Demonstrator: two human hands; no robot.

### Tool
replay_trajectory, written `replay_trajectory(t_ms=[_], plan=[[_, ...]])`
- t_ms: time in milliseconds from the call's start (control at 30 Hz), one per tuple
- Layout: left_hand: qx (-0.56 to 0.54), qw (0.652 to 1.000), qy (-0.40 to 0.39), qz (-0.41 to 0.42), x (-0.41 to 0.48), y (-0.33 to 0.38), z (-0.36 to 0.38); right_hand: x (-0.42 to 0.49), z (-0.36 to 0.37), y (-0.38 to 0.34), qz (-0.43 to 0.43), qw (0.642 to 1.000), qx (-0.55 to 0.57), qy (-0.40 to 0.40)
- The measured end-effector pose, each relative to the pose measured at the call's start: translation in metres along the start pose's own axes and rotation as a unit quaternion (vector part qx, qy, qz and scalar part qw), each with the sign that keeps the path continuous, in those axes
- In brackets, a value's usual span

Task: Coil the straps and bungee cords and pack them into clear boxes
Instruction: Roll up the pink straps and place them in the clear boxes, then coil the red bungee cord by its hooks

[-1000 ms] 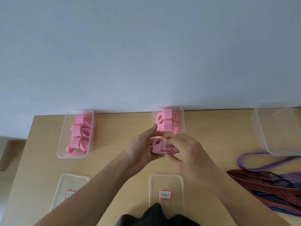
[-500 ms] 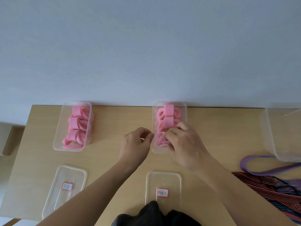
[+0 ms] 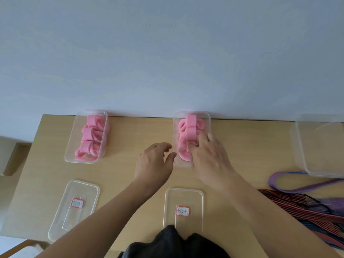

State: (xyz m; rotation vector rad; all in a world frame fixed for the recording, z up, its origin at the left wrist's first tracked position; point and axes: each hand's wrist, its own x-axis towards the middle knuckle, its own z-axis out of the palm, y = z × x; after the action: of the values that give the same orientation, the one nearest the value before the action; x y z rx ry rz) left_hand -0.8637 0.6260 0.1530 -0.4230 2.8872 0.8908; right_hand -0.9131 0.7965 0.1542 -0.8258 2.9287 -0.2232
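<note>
The left grip (image 3: 155, 161) hovers loose and half-curled just beside the near left corner of the middle box (image 3: 208, 118), fingers apart and holding nothing, placed, it seems, to steady that box if it slides. Going from the left edge of the worktop (image 3: 130, 131): a clear box (image 3: 71, 146) stands against the wall, packed along its length with pink straps (image 3: 92, 138) rolled into soft, flat-banded loops that stand on edge, a shape that lets them nest side by side. Nearer the person lies its lid (image 3: 61, 220), flat, clear and thin, with a red-bordered handwritten label (the characters are too small to read). The middle box holds more pink coils (image 3: 190, 125), piled higher, one band riding over the top. The right grip (image 3: 206, 155) reaches into its near end with fingers spread and pressing down on the nearest coil, probably to seat it so the springy band does not unroll; whether any finger pinches the strap I cannot tell. A second labelled lid (image 3: 183, 200) waits just in front of this box, handy for closing. At the far right sits a larger clear box (image 3: 301, 157), empty as far as can be seen, and below it a loose purple strap (image 3: 279, 180) and a heap of red-and-black striped bungee cords (image 3: 297, 211), woven and still uncoiled.
</note>
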Motion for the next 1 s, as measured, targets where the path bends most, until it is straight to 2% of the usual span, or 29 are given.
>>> replay_trajectory(t_ms=[133, 300, 467, 567, 733, 867, 1000], plan=[[0.064, 0.992, 0.048, 0.099, -0.024, 0.005, -0.008, -0.022, -0.013, -0.005, 0.008, 0.999, 0.015, 0.03], [0.041, 0.98, 0.048, 0.19, -0.056, 0.022, -0.005, -0.097, -0.031, -0.008, 0.076, 0.994, 0.041, 0.06], [-0.01, 0.958, 0.007, 0.288, -0.098, 0.056, 0.025, -0.209, -0.028, 0.003, 0.186, 0.982, 0.017, 0.002], [-0.028, 0.942, -0.044, 0.33, -0.123, 0.073, 0.047, -0.27, -0.037, 0.011, 0.258, 0.964, 0.011, -0.066], [0.011, 0.927, -0.123, 0.353, -0.145, 0.105, 0.072, -0.329, -0.055, 0.045, 0.316, 0.945, 0.027, -0.079], [0.1, 0.91, -0.166, 0.366, -0.139, 0.139, 0.085, -0.337, -0.056, 0.102, 0.326, 0.942, 0.024, -0.078], [0.164, 0.897, -0.191, 0.364, -0.121, 0.181, 0.108, -0.314, -0.054, 0.16, 0.269, 0.961, 0.023, -0.063]])
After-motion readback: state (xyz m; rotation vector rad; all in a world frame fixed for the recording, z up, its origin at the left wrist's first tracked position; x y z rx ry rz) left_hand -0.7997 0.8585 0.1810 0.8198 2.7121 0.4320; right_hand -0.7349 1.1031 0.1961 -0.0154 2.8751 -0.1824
